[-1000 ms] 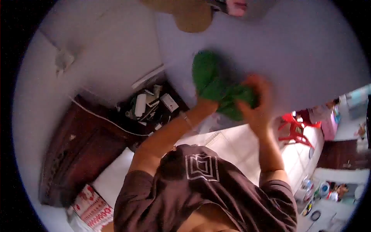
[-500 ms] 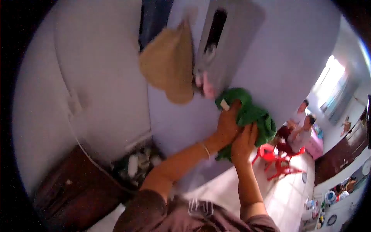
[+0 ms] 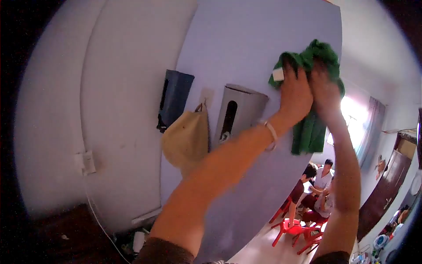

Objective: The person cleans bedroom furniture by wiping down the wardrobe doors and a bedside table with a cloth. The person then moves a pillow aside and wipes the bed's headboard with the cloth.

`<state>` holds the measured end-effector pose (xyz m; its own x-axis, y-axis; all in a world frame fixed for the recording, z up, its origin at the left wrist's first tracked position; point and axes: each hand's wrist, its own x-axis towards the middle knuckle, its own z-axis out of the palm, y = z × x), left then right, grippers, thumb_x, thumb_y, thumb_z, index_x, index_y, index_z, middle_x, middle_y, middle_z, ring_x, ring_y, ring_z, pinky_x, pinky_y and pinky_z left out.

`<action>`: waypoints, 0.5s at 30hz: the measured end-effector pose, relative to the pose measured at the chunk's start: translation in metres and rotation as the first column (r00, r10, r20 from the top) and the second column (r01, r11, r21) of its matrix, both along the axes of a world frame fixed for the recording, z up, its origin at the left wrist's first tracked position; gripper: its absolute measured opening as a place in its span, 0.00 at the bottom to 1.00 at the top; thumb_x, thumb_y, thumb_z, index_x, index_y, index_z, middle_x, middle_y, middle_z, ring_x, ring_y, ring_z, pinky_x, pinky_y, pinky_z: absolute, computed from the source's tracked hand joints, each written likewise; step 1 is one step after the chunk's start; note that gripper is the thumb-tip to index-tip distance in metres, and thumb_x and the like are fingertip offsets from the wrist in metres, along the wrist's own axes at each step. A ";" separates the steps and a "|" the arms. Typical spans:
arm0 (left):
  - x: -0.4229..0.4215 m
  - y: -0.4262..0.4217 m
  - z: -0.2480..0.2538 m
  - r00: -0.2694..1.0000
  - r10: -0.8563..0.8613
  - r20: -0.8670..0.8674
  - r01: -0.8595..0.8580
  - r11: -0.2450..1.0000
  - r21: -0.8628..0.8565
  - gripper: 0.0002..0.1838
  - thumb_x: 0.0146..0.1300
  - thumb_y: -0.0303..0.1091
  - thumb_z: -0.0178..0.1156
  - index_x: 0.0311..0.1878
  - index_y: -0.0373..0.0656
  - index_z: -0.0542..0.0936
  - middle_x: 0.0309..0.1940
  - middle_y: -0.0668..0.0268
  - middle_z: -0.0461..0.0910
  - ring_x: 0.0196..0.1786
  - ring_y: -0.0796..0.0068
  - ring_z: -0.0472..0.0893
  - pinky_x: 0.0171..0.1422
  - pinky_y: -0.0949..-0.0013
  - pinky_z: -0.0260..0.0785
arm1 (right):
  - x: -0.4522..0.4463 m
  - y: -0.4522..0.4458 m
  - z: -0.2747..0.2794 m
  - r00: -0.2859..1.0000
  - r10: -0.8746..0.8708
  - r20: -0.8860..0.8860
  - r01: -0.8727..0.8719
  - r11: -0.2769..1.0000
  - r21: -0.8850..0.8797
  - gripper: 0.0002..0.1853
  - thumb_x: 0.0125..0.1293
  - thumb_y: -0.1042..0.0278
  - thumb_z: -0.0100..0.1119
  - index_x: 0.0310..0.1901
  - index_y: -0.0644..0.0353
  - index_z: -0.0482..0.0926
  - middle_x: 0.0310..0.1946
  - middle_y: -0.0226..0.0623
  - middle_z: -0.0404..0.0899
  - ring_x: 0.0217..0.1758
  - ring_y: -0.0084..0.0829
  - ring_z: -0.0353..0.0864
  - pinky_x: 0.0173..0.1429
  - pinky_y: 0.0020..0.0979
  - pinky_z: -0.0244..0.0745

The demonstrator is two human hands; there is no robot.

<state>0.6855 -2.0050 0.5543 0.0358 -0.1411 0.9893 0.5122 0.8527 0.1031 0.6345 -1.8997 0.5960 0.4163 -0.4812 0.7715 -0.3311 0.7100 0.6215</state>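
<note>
A green towel (image 3: 308, 134) with a white label lies bunched against the upper right of a tall pale lilac panel (image 3: 263, 39), its lower end hanging down. My left hand (image 3: 296, 94), a light bracelet on its wrist, grips the towel beside the label. Just to its right, my right hand (image 3: 324, 90) is also on the towel, somewhat blurred, with its fingertips partly hidden in the folds. Both arms are stretched upward.
Left of my hands, a grey holder (image 3: 252, 105), a tan cap (image 3: 187, 136) and a dark blue holder (image 3: 180, 94) are on the panel. Beyond its right edge, several people (image 3: 323, 176) are near red stools (image 3: 290, 226). A wall socket (image 3: 86, 163) is at left.
Both hands and the green towel have moved up the panel, toward its top right. My view has tilted upward, and the towel's lower end now hangs below my hands.
</note>
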 end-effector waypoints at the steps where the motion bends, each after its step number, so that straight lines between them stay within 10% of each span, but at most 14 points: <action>1: -0.002 -0.008 0.020 1.000 0.008 0.025 -0.007 1.000 -0.024 0.26 0.59 0.25 0.47 0.60 0.22 0.58 0.62 0.27 0.49 0.66 0.30 0.52 0.70 0.44 0.49 | -0.007 -0.005 0.023 1.000 0.004 -0.010 -0.004 1.000 -0.001 0.19 0.62 0.72 0.43 0.55 0.62 0.67 0.60 0.48 0.67 0.48 0.48 0.79 0.41 0.43 0.78; 7: -0.037 -0.062 0.133 0.891 0.434 0.131 -0.394 0.884 -0.252 0.26 0.55 0.31 0.54 0.56 0.25 0.65 0.59 0.26 0.54 0.64 0.33 0.58 0.69 0.47 0.53 | -0.003 -0.051 0.112 0.991 -0.016 0.131 0.026 0.997 -0.071 0.23 0.64 0.61 0.44 0.58 0.63 0.64 0.67 0.48 0.58 0.48 0.51 0.79 0.47 0.48 0.77; 10: 0.000 -0.087 0.159 0.922 0.240 0.303 -0.168 0.955 -0.244 0.27 0.54 0.32 0.54 0.56 0.27 0.65 0.59 0.28 0.56 0.63 0.36 0.61 0.67 0.49 0.58 | 0.033 -0.081 0.135 0.899 -0.164 0.406 0.209 0.976 -0.068 0.29 0.63 0.62 0.46 0.65 0.59 0.57 0.70 0.46 0.50 0.59 0.51 0.70 0.55 0.45 0.72; 15: 0.015 -0.114 0.155 0.951 0.271 0.148 -0.240 0.950 -0.199 0.31 0.55 0.30 0.55 0.60 0.26 0.58 0.60 0.32 0.57 0.64 0.39 0.62 0.67 0.53 0.60 | 0.024 -0.112 0.165 0.982 -0.028 0.188 0.062 0.982 -0.180 0.30 0.63 0.53 0.43 0.64 0.59 0.59 0.69 0.44 0.55 0.64 0.47 0.66 0.61 0.44 0.67</action>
<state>0.7007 -2.1192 0.7093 -0.1246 0.0275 0.9918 0.2625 0.9649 0.0063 0.6580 -2.0121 0.7606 0.2404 -0.3387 0.9097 -0.3921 0.8234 0.4102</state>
